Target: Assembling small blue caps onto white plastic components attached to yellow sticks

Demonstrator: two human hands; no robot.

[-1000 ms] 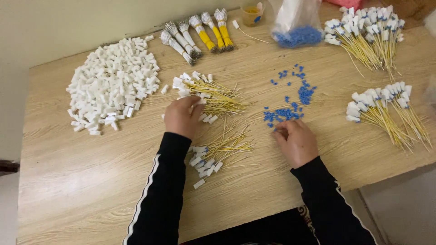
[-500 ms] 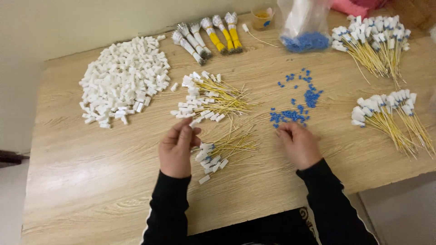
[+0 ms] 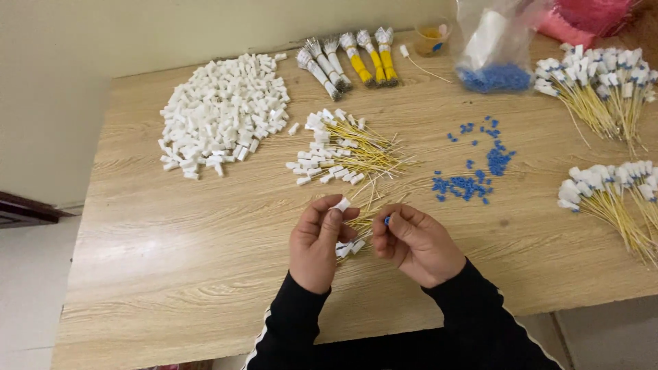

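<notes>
Hands raised just above light wooden bench [image 3: 171, 274]: left hand [image 3: 317, 243] pinches small white plastic connector [image 3: 340, 204], right hand [image 3: 411, 240] pinches tiny blue plastic bead [image 3: 387, 220], close together near bench's front edge.

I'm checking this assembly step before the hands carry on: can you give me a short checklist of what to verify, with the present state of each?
1. Left hand holds a white connector at its fingertips: ok.
2. Right hand pinches a small blue piece: ok.
3. Blue piece lined up with the connector's opening: cannot tell, too small.
4. Yellow wire seated in the held connector: cannot tell, the hands cover it.
5. Loose blue pieces lie on the table to the right of the right hand, seemingly within reach: ok.
6. White connector heap at far left on the table: ok.
</notes>
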